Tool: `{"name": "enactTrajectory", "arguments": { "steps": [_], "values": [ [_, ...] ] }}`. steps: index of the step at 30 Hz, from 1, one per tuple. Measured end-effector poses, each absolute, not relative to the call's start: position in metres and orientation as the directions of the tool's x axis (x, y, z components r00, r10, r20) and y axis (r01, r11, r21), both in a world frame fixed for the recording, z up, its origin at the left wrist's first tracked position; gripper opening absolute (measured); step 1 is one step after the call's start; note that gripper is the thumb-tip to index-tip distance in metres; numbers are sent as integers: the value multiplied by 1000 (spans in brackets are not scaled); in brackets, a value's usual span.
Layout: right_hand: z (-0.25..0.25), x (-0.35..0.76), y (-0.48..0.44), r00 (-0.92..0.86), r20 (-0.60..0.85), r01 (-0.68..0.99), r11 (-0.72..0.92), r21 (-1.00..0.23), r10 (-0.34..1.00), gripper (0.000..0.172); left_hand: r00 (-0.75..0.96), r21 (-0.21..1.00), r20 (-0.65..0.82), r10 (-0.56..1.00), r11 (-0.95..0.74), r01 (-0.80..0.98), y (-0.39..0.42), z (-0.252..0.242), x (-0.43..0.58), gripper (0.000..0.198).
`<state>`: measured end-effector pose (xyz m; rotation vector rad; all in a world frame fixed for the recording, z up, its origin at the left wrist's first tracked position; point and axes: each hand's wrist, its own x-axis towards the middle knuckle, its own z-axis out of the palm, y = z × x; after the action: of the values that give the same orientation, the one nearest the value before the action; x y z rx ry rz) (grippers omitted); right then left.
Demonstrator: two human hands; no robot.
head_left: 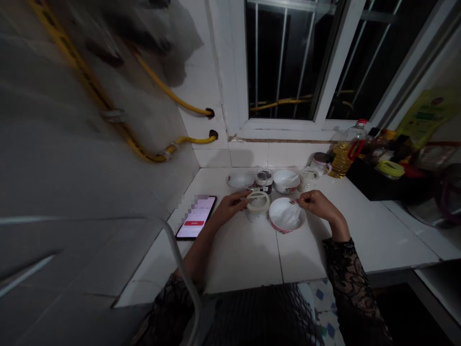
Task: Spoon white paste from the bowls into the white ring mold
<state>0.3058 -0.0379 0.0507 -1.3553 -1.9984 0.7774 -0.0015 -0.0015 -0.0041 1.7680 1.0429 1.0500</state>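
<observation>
My left hand [230, 204] is closed on the rim of a small white jar [258, 205] standing on the white tiled counter [245, 250]. My right hand [317, 202] is closed in a pinch on a small spoon handle that reaches into a white bowl [286, 215] with a pink base, right beside the jar. The bowl holds something white. Both hands sit near the middle of the counter, in front of a row of small dishes.
Behind the hands stand a small plate [236, 180], a dark-filled glass jar [264, 179], a white bowl with a spoon [286, 180] and a cup [309, 178]. A lit phone [196, 216] lies at the left. An oil bottle [345, 151] and a dark tray of condiments [389, 178] sit at the right.
</observation>
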Motion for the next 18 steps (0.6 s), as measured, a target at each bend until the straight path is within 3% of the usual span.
{"name": "enactTrajectory", "arguments": {
  "steps": [4,12,18],
  "values": [
    [47,303,-34,-297,98,609,267,-747,950,47,310,914,257,915,-334,230,-1,-4,0,51],
    [45,311,-31,-195,13,770,161,-617,981,51,305,909,255,918,-335,249,-4,-1,1,50],
    [41,310,-16,-70,15,643,57,-764,997,56,320,905,261,911,-346,248,-3,-1,0,48]
  ]
}}
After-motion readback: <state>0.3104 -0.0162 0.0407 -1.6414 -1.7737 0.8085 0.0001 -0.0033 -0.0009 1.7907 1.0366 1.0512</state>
